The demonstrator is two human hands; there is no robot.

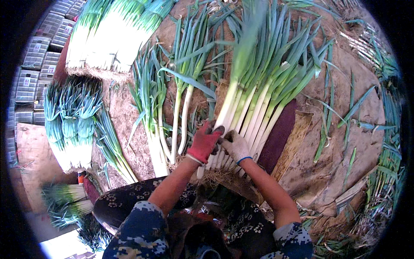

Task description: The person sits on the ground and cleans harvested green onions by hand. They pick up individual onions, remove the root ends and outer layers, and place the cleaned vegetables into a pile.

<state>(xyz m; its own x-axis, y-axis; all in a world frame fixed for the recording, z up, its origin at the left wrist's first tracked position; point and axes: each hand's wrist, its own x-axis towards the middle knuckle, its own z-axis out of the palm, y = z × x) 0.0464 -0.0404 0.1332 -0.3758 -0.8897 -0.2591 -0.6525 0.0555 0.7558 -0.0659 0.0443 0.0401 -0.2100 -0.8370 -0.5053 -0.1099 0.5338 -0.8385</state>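
A fanned row of leeks (258, 103) lies in front of me, green leaves away from me and white stems and roots (215, 176) toward my lap. My left hand (205, 142), in a red glove with dark fingertips, is closed on a leek at the row's left side. Beside it, my right hand (237, 146) in a whitish glove bends its fingers in over the stems. The fingertips of both hands nearly meet. Whatever the right fingers pinch is too small or hidden to name. A dark red cloth (279, 136) shows right of the row.
Loose leeks (152, 103) lie left of the row. Tied bundles (114, 39) stand at the far left, with smaller bundles (71, 125) nearer. Grey crates (36, 52) are stacked along the left edge. Brown sacking (345, 151) with leaf scraps spreads to the right, bordered by leaf piles (390, 164).
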